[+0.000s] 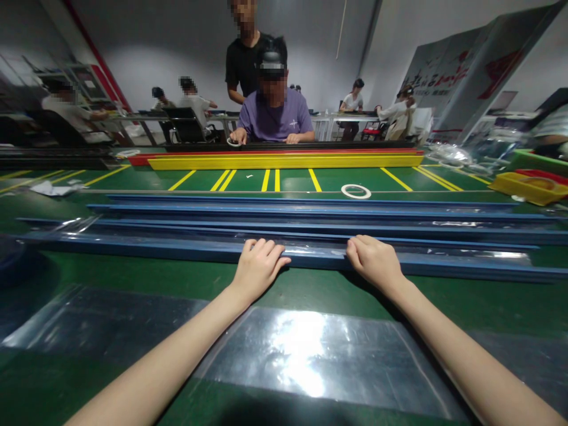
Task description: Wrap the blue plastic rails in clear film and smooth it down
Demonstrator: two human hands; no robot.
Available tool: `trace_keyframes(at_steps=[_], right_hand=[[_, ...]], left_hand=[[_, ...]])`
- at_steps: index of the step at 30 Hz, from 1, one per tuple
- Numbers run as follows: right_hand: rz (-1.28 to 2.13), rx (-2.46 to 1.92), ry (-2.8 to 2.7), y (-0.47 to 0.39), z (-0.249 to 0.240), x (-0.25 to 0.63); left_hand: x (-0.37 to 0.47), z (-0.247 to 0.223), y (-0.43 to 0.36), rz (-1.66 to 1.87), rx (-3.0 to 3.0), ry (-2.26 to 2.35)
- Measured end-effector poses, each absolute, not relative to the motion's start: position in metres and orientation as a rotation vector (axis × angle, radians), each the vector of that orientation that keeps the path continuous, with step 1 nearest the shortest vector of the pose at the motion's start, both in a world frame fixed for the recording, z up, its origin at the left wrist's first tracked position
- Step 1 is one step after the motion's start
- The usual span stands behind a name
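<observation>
A long blue channel (315, 259) lies crosswise on the green table (133, 275) before me, with shiny clear film inside it. My left hand (258, 266) is closed over its near wall, fingertips hooked over the top edge and thumb on the outer side. To the right, my right hand (377, 261) curls over the same wall; its fingertips are partly hidden. More blue channels (310, 208) lie parallel just beyond. Below my forearms, flat clear plastic sleeves (341, 361) lie on the table and reflect the light.
Beyond are a roll of white tape (356, 191), yellow strips (277, 180) on green, and long yellow (284, 161) and red channels. A yellow bin (528, 188) stands at right, near crumpled clear plastic (450, 155). A co-worker in a purple shirt (277, 118) sits opposite.
</observation>
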State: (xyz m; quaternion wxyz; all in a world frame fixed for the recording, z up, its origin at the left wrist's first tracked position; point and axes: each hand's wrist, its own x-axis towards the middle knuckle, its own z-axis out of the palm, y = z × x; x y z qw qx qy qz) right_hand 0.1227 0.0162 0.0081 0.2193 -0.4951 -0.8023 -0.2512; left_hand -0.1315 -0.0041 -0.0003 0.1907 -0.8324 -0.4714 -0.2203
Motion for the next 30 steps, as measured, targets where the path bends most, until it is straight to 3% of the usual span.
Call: trace_keyframes(at_steps=[30], right_hand=[[-0.724,-1.348,-2.222,0.017,0.0061,0.1241]], left_hand=[[-0.1318,-0.0016,-0.003,-0.624,-2.333,-1.304]])
